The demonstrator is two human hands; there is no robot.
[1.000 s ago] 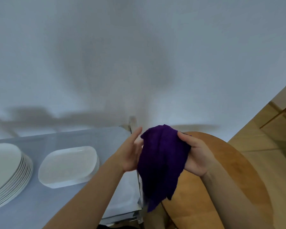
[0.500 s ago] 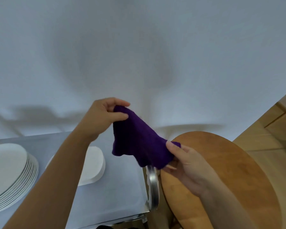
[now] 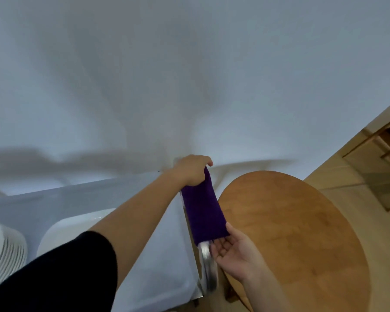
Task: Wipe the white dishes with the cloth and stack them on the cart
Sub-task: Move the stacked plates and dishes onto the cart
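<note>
A purple cloth is stretched lengthwise over the cart's right-hand metal rail. My left hand grips its far end. My right hand holds the near end, palm up, thumb on top of the cloth. A stack of round white plates sits at the far left of the cart top. A white oblong dish lies beside the stack, partly hidden by my left forearm.
A round wooden table stands just right of the cart, under my right hand. A white wall fills the background. Wooden floor and furniture show at the far right.
The cloth was bunched between both hands a second ago. My left hand has carried its end to the far right corner of the cart, and the cloth now lies drawn out along the rail.
</note>
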